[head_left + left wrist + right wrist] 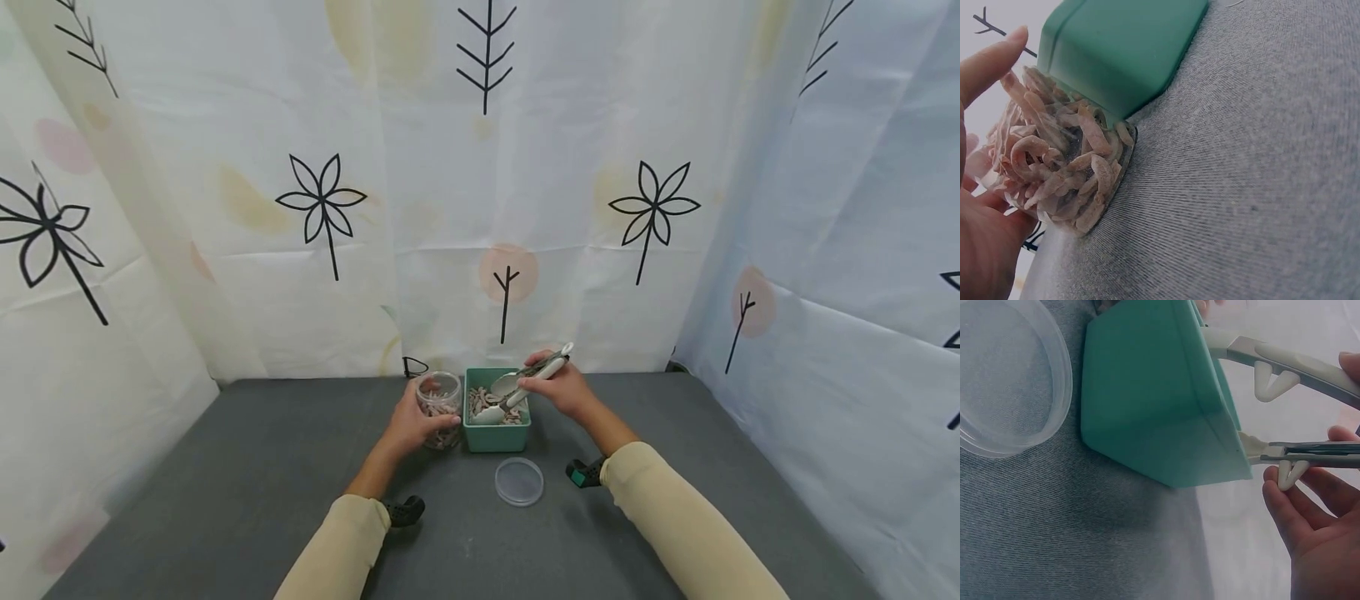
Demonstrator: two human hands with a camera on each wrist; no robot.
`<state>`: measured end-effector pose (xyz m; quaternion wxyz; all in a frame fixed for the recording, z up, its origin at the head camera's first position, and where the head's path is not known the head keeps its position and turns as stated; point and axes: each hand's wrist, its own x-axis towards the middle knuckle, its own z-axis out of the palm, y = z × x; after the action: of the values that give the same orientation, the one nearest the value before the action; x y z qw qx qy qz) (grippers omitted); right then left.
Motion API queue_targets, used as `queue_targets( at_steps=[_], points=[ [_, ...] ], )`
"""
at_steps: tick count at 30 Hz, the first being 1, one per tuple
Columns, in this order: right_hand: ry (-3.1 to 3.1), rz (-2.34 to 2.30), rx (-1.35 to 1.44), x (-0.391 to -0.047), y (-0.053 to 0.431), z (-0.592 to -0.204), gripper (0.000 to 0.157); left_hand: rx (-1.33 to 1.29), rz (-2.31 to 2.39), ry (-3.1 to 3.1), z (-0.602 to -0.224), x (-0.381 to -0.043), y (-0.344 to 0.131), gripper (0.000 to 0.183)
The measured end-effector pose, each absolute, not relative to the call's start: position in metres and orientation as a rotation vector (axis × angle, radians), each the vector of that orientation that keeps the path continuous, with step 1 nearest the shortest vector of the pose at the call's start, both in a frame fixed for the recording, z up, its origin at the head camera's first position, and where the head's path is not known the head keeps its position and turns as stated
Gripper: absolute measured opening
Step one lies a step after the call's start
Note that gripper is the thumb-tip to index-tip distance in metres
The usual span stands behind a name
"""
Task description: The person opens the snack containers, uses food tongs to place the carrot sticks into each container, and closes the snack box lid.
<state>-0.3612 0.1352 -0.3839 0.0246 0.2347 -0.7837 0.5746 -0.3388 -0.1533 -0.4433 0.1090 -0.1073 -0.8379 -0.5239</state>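
My left hand [407, 427] is wrapped round a clear jar [440, 387] on the dark tabletop. Curled, dusty pinkish-brown dried pieces [1063, 162] show through its wall in the left wrist view. Right beside the jar stands a green rectangular container [497, 440], which holds similar pieces [481, 401]. My right hand [567, 391] grips white and grey kitchen tongs [1310, 367] by the arms. The tongs' spoon-shaped tips [491, 414] are spread apart inside the container, low among the pieces.
A round clear lid [519, 482] lies on the grey cloth-covered table [225, 492] in front of the green container. Patterned white curtains [420, 167] enclose the table at the back and both sides. Dark straps [585, 473] sit at my wrists.
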Motion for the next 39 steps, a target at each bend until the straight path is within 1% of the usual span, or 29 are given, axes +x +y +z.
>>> queue_targets(
  at_steps=[7,9,13,17,21,24,29,39],
  points=[
    [-2.400,1.805,0.704,-0.339,0.130,-0.368,0.033,-0.316,-1.610,-2.408,-0.444,-0.339,-0.153,0.085],
    [-2.397,1.802,0.678,-0.336,0.128,-0.367,0.035,-0.309,-1.633,-2.387,-0.441,-0.336,-0.152,0.084],
    [-2.375,1.784,0.628,-0.345,0.127,-0.381,0.035,-0.287,-1.668,-2.353,-0.442,-0.338,-0.151,0.083],
    [-2.353,1.735,0.572,-0.359,0.126,-0.398,0.027,-0.294,-1.675,-2.340,-0.448,-0.344,-0.151,0.080],
    [-2.299,1.732,0.528,-0.359,0.123,-0.401,0.021,-0.331,-1.652,-2.362,-0.448,-0.344,-0.151,0.081],
    [-2.261,1.755,0.507,-0.358,0.123,-0.402,0.019,-0.342,-1.621,-2.389,-0.447,-0.344,-0.151,0.082],
    [-2.207,1.800,0.496,-0.355,0.123,-0.398,0.018,-0.339,-1.575,-2.417,-0.444,-0.345,-0.151,0.078],
    [-2.178,1.849,0.458,-0.347,0.127,-0.381,0.017,-0.321,-1.556,-2.427,-0.442,-0.344,-0.152,0.076]
  ],
)
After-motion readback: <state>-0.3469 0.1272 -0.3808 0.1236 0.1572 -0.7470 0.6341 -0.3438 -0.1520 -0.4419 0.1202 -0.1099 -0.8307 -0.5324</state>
